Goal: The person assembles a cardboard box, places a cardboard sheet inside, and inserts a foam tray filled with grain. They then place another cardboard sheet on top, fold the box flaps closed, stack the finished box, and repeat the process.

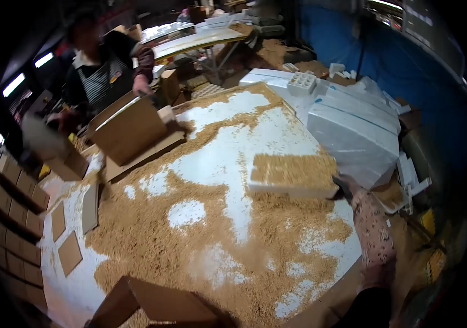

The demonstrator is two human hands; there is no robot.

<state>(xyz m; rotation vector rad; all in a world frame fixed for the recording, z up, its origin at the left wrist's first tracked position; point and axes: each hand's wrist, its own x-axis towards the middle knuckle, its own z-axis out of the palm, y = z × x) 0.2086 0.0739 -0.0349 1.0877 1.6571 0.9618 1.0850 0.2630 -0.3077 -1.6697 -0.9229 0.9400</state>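
My right hand (345, 187), dark and partly blurred at the end of a flowered sleeve, grips the right end of a white foam tray (293, 189). Brown sawdust covers the tray's top, and the tray looks smeared by motion just over the white table (200, 156). Loose sawdust (151, 235) spreads across much of that surface. At the bottom edge stands an open cardboard box (170, 303), nearest to me. My left hand is out of sight.
Across the table, a person in a striped apron (102, 82) handles a cardboard box (129, 128). Wrapped white foam blocks (354, 131) stand at the right edge. Cardboard pieces (70, 253) lie at left, beside stacked brown boxes (17, 218).
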